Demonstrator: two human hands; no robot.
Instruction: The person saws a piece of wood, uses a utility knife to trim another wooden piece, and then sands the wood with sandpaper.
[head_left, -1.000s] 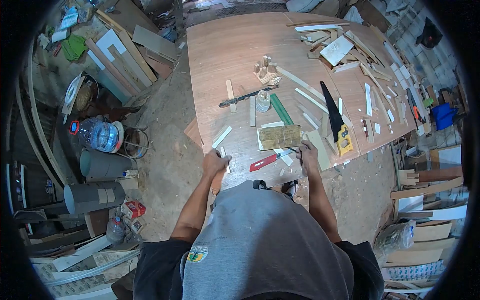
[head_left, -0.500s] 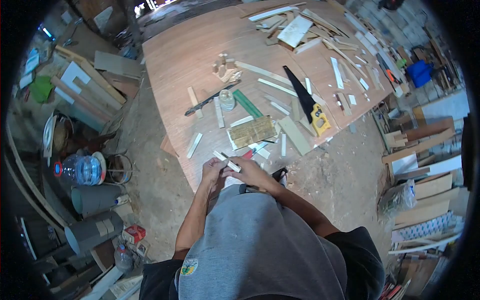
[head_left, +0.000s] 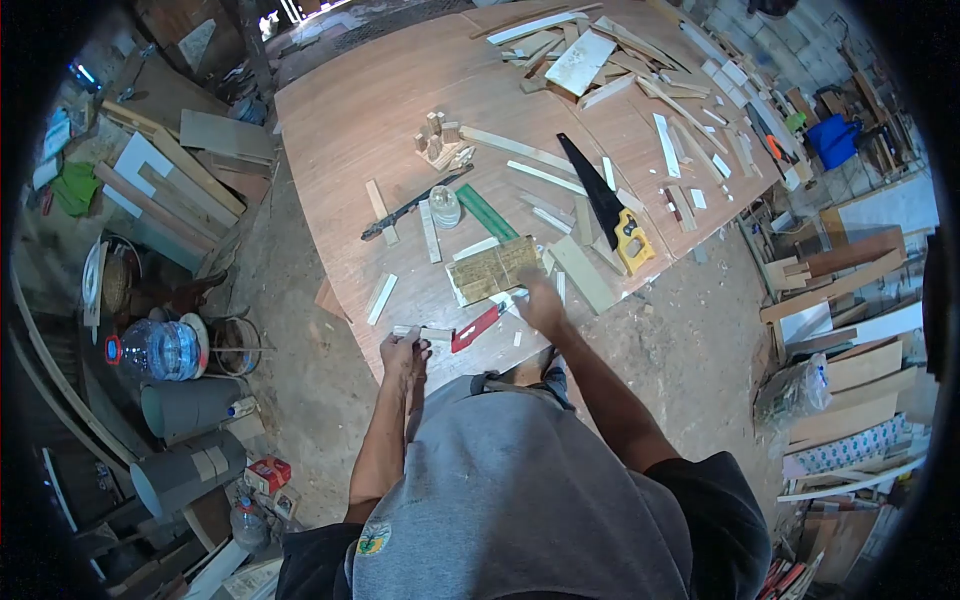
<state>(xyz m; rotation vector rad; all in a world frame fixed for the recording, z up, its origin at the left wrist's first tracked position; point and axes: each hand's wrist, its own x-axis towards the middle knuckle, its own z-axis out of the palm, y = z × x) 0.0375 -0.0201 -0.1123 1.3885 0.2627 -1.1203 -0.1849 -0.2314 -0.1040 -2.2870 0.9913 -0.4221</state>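
My left hand (head_left: 402,355) is at the table's near edge, its fingers closed on a short pale wood strip (head_left: 430,333). Just right of that strip lies a red-handled tool (head_left: 478,328). My right hand (head_left: 541,303) is over the table near the right end of a rough brown wood block (head_left: 493,270); it is blurred, and its fingertips are too smeared to read. Behind the block are a green ruler-like strip (head_left: 487,213) and a glass jar (head_left: 445,207).
On the wooden table (head_left: 350,110) lie a yellow-handled saw (head_left: 630,240), a dark metal bar (head_left: 415,203), a small wooden assembly (head_left: 438,145) and a pile of offcuts (head_left: 583,62) at the back. Boards (head_left: 850,370) stand at the right.
My right hand has left the wood strip and moved right and forward toward the brown block. My left hand, still with the strip, has shifted slightly left and down. The red-handled tool is more exposed.
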